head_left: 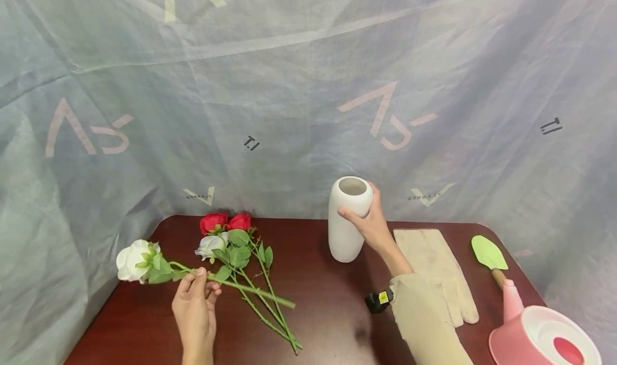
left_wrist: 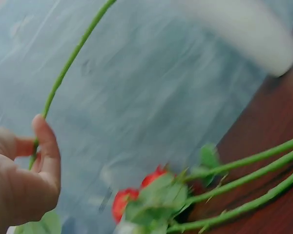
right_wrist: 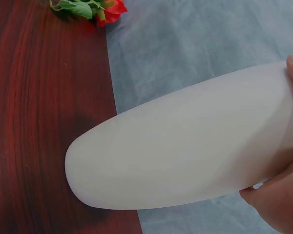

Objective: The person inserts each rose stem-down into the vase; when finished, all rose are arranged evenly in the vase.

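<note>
My left hand [head_left: 195, 303] pinches the green stem of a white rose [head_left: 132, 261] between thumb and fingers, its bloom pointing left and its cut end to the right. In the left wrist view the stem [left_wrist: 63, 73] rises from the fingertips. Beneath and beyond it lie two red roses [head_left: 213, 223] and another white rose [head_left: 211, 245], stems toward the front of the table. My right hand [head_left: 373, 225] grips a tall white vase [head_left: 344, 236] near its open top, thumb across the front. The right wrist view shows the vase body [right_wrist: 176, 146] and its rounded base over the tabletop.
A pair of cream gloves [head_left: 434, 268] lies right of the vase, partly behind the right sleeve [head_left: 424, 311]. Farther right are a green-bladed trowel [head_left: 489, 252] and a pink watering can [head_left: 518, 333]. Grey cloth [head_left: 289, 86] hangs behind the dark red-brown table [head_left: 318, 311].
</note>
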`<action>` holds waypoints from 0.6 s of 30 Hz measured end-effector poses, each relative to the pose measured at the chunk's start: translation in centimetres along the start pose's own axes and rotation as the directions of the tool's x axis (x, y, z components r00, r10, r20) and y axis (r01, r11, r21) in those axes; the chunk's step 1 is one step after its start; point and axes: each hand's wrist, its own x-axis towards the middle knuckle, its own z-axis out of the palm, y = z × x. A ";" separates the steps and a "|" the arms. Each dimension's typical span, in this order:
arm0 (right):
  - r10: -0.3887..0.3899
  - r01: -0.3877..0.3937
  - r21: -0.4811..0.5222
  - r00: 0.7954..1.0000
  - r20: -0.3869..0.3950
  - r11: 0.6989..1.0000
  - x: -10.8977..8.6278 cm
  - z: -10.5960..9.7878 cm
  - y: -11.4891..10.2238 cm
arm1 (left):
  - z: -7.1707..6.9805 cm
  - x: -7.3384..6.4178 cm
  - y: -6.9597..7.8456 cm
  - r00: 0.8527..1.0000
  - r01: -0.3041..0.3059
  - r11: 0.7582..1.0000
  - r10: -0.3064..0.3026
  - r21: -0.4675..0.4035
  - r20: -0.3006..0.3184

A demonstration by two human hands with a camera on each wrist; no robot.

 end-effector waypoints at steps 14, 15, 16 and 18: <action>-0.003 0.002 0.007 1.000 0.003 1.000 -0.7 0.2 -1.9 | 8.3 0.2 0.0 0.958 -0.285 0.926 0.285 -0.248 -0.035; -0.005 0.005 0.010 1.000 -0.002 1.000 -0.7 0.3 -1.9 | 8.9 0.3 0.0 0.955 -0.293 0.927 0.294 -0.236 -0.031; -0.008 0.008 0.014 1.000 -0.006 1.000 -0.6 0.3 -1.8 | 9.4 0.4 0.0 0.953 -0.298 0.928 0.301 -0.222 -0.023; -0.012 0.012 0.029 1.000 -0.010 0.999 -0.6 0.4 -1.7 | 10.4 0.5 0.0 0.952 -0.303 0.934 0.307 -0.190 -0.004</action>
